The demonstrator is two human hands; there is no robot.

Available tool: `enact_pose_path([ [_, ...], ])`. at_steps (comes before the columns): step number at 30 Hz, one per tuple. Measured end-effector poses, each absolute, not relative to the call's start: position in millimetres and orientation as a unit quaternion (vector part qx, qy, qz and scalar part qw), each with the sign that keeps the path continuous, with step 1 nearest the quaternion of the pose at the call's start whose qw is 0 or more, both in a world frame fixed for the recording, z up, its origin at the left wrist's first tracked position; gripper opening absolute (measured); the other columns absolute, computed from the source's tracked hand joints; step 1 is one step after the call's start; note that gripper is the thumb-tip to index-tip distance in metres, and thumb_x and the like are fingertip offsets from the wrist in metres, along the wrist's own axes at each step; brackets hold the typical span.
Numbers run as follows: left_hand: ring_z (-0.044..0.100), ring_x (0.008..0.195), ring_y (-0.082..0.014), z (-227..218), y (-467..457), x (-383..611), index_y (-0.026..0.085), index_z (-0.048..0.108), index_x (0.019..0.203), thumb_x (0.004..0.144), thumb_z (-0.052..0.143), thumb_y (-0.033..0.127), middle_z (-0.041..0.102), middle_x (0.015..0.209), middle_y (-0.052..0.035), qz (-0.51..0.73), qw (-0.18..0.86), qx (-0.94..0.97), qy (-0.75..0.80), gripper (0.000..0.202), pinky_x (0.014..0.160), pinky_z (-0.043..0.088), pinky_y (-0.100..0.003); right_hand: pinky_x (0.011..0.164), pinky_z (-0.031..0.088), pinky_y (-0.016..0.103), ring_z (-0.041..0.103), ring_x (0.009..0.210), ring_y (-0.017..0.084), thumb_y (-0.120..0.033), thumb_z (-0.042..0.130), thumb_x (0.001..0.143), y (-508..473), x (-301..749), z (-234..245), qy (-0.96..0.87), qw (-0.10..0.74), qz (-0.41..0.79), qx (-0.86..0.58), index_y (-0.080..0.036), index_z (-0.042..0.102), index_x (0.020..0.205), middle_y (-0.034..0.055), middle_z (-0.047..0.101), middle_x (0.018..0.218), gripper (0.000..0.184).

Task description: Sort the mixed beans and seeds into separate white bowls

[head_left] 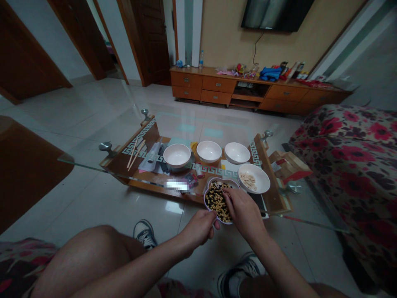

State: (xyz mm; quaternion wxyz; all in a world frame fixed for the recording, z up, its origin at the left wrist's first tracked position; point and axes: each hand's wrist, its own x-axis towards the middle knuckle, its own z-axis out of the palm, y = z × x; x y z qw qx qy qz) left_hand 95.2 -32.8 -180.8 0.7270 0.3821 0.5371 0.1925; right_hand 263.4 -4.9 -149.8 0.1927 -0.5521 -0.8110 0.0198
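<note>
A shallow lobed dish (pixel 206 194) with a pale purple rim holds mixed black and yellow beans (pixel 217 203), with some pale pieces near its far side. My left hand (pixel 201 227) is closed on the near left rim of this dish. Over the beans, my right hand (pixel 245 213) has thumb and fingers pinched together; whatever lies between the fingertips is too small to make out. Just beyond it, a white bowl (pixel 262 179) contains a small heap of pale flat seeds or pieces (pixel 248 181). Three more white bowls (pixel 177 155) (pixel 209 151) (pixel 237 152) stand in a row farther back, their insides bare.
Everything stands on a glass-topped table (pixel 93 163) with wooden sides. Wooden chopsticks (pixel 136 155) lie at the left. Papers and small packets (pixel 190 181) show around the bowls. A brown paper bag (pixel 287 165) is at the right, beside a flowered sofa (pixel 350 140).
</note>
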Motion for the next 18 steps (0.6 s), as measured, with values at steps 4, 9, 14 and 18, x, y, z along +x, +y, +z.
enact_pose_path([
  [4, 0.026, 0.031, -0.0082, -178.9, -34.0, 95.6, 0.019, 0.055, 0.069, 0.092, 0.034, 0.046, 0.041, 0.04, 0.0046, 0.188, 0.725, 0.38, 0.543, 0.04, 0.035, 0.017, -0.021, 0.084, 0.048, 0.034, 0.066, 0.096, 0.022, -0.026, 0.042, 0.1, -4.8, 263.4, -148.7, -0.813, 0.187, 0.017, -0.551, -0.019, 0.064, 0.113, 0.0091, 0.072, 0.104, 0.026],
  [9, 0.026, 0.03, -0.0082, -176.1, -33.0, 95.0, 0.019, 0.055, 0.069, 0.091, 0.035, 0.045, 0.041, 0.039, 0.0046, 0.192, 0.728, 0.378, 0.538, 0.039, 0.036, 0.016, -0.021, 0.082, 0.048, 0.034, 0.065, 0.092, 0.022, -0.025, 0.043, 0.099, -5.1, 262.8, -146.0, -0.813, 0.177, 0.01, -0.554, -0.019, 0.064, 0.114, 0.0077, 0.071, 0.101, 0.026],
  [14, 0.026, 0.031, -0.0082, -174.8, -32.4, 94.2, 0.019, 0.055, 0.069, 0.09, 0.036, 0.048, 0.041, 0.04, 0.0047, 0.194, 0.727, 0.378, 0.539, 0.04, 0.036, 0.017, -0.021, 0.08, 0.047, 0.034, 0.066, 0.09, 0.022, -0.024, 0.044, 0.099, -5.8, 263.6, -145.9, -0.812, 0.178, 0.0, -0.555, -0.019, 0.064, 0.113, 0.0069, 0.071, 0.099, 0.025],
  [18, 0.026, 0.031, -0.0081, -176.7, -32.9, 94.5, 0.019, 0.054, 0.068, 0.09, 0.036, 0.051, 0.041, 0.04, 0.005, 0.193, 0.724, 0.384, 0.54, 0.043, 0.037, 0.017, -0.021, 0.08, 0.047, 0.033, 0.067, 0.09, 0.021, -0.024, 0.044, 0.099, -6.3, 263.9, -144.8, -0.811, 0.191, -0.005, -0.552, -0.019, 0.064, 0.112, 0.0071, 0.072, 0.1, 0.025],
])
